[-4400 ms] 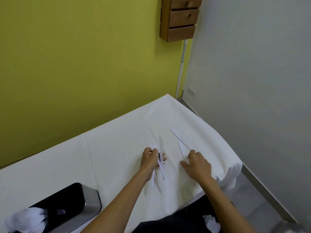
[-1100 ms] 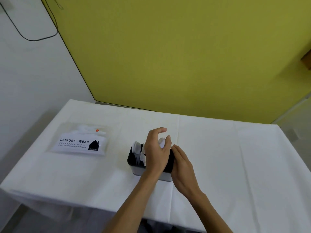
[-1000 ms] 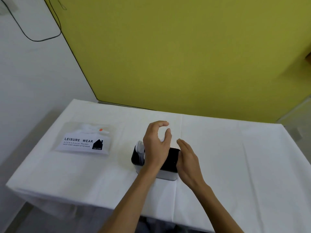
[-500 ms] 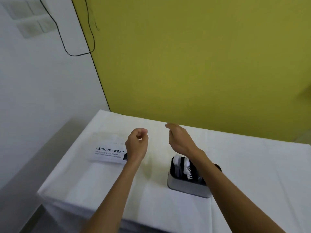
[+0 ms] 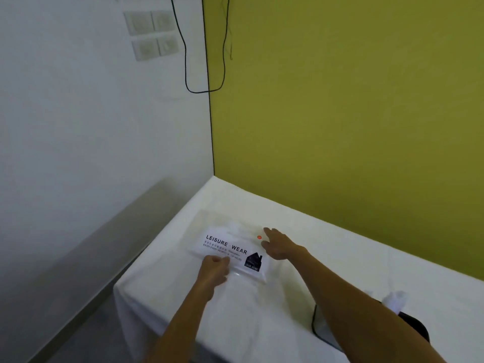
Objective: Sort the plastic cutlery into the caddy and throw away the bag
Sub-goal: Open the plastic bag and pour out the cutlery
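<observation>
A clear plastic bag (image 5: 230,247) with a white "LEISURE WEAR" label and a red dot lies flat near the table's far left corner. My left hand (image 5: 213,269) is at the bag's near edge, its curled fingers and thumb pinching the plastic. My right hand (image 5: 279,244) reaches over the bag's right end with fingers stretched out, beside the red dot. The dark caddy (image 5: 415,327) stands at the lower right, mostly hidden behind my right forearm. White plastic cutlery (image 5: 395,299) sticks up out of it.
A white cloth covers the table (image 5: 262,310), whose left edge and corner drop off just left of the bag. A yellow wall runs along the far side and a white wall with switch plates and a hanging black cable stands at the left.
My view has swung left from the caddy to the bag. Both hands have moved from above the caddy across to the bag, and the left hand has come down onto its near edge.
</observation>
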A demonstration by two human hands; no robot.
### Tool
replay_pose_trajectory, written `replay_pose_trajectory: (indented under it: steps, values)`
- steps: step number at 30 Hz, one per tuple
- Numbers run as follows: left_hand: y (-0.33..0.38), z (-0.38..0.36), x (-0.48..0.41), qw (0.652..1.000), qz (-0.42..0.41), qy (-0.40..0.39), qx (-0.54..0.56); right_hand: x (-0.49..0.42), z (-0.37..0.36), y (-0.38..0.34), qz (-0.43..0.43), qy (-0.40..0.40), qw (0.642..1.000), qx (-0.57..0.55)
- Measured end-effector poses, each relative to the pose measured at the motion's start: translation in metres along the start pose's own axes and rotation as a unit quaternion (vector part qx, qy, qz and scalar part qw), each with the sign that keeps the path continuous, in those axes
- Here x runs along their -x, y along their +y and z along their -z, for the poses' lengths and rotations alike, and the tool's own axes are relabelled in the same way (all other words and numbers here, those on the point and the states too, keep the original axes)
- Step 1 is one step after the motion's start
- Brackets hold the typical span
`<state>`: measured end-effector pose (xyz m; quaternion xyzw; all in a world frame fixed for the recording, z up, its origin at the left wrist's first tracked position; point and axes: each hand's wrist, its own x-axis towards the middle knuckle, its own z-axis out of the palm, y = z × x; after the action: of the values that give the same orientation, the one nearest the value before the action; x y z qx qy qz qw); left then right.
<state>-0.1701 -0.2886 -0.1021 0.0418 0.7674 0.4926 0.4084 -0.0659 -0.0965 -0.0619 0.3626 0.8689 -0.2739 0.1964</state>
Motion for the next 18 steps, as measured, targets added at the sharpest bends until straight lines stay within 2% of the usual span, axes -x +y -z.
replay_pose_trajectory:
  steps: [3,6,9,14,18]
  values:
    - [0.003,0.000,-0.002,0.997,0.018,0.012,0.078,-0.004,0.005,-0.007,-0.023,0.032,0.999,-0.015]
    - [0.003,0.002,-0.009,0.987,0.040,0.030,0.153,0.007,0.006,-0.017,-0.009,0.010,1.000,-0.022]
    - [0.004,-0.001,-0.011,0.983,0.060,0.032,0.168,0.021,-0.001,-0.025,0.010,0.005,0.998,-0.057]
    - [0.025,-0.015,-0.003,0.983,0.050,-0.034,0.173,0.059,0.000,-0.025,0.044,0.082,0.989,-0.114]
    - [0.058,-0.038,0.014,0.975,-0.004,-0.110,0.194,0.107,0.022,-0.020,0.048,0.143,0.973,-0.174]
